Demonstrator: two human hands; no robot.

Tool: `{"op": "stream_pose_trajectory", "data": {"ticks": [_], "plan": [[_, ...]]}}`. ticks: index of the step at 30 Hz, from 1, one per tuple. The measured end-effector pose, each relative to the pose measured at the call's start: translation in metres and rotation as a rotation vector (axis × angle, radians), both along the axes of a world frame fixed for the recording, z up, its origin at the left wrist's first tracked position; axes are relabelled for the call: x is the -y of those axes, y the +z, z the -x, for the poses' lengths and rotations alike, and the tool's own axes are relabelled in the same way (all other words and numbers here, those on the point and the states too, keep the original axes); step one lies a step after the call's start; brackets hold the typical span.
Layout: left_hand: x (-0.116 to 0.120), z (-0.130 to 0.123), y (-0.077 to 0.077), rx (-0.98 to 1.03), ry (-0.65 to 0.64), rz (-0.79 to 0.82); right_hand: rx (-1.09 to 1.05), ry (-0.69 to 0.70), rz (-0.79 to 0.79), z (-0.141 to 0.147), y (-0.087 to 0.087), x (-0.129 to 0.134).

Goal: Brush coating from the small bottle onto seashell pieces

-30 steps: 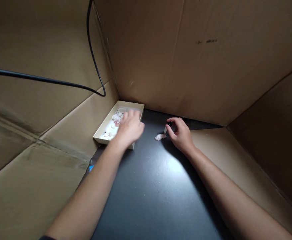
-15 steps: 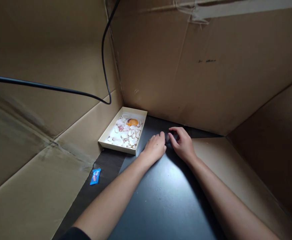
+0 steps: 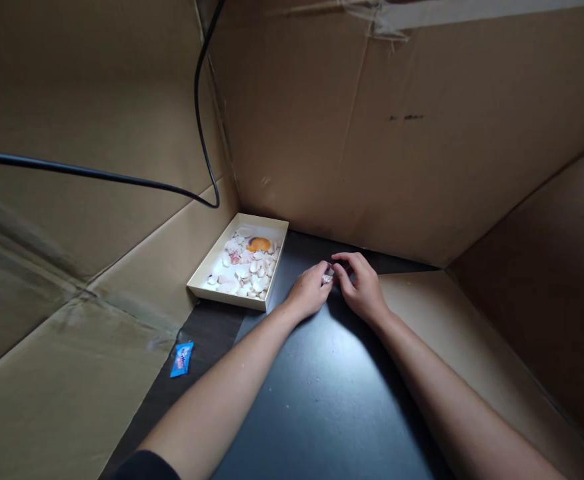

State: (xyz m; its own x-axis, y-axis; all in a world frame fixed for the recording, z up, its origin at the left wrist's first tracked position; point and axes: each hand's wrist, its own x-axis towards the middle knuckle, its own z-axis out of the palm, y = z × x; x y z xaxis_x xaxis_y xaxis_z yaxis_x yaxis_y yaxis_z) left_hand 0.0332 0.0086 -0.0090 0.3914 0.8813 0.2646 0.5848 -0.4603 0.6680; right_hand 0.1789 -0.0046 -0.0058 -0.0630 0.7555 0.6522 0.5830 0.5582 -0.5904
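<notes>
My left hand (image 3: 310, 291) is closed around a small seashell (image 3: 327, 279), pale with dark markings, which shows at the fingertips. Close by on the right, my right hand (image 3: 362, 285) has its thumb and index finger curved and apart, near the shell's upper end; whether they touch it I cannot tell. Both hands are low over the dark table (image 3: 317, 400). Left of them stands a shallow cream box (image 3: 227, 300) holding many pale shells (image 3: 245, 272) and one orange piece (image 3: 259, 245).
A blue wrapped packet (image 3: 181, 359) lies on the dark strip at the left. Cardboard walls (image 3: 372, 167) enclose the table, and a flat cardboard sheet (image 3: 422, 313) is at the right. A black cable (image 3: 199, 113) hangs across the upper left.
My left hand has turned slightly, so the patterned shell at its fingertips now shows. My right hand stays beside it, its thumb and finger closer to the shell. The view has shifted slightly.
</notes>
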Motion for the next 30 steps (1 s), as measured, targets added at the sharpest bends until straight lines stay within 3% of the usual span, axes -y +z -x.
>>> {"op": "stream_pose_trajectory", "data": {"ticks": [4, 10, 17, 26, 30], "plan": [[-0.0016, 0.0018, -0.0012, 0.045, -0.044, 0.032, 0.04, 0.069, -0.016, -0.0026, -0.0009, -0.0019], [-0.0017, -0.0001, -0.001, 0.101, 0.026, 0.046, 0.048, 0.068, -0.069, -0.0026, 0.0004, -0.0033], [0.0016, -0.0001, 0.0033, 0.002, 0.095, 0.01, 0.059, -0.104, -0.016, -0.0032, 0.0043, -0.0023], [0.0024, 0.0002, 0.0029, -0.014, 0.078, -0.001, 0.025, 0.037, -0.107, -0.0019, 0.0028, -0.0017], [0.0033, 0.0004, 0.0034, -0.031, 0.073, 0.018, 0.041, -0.093, -0.031, -0.0014, 0.0024, -0.0019]]}}
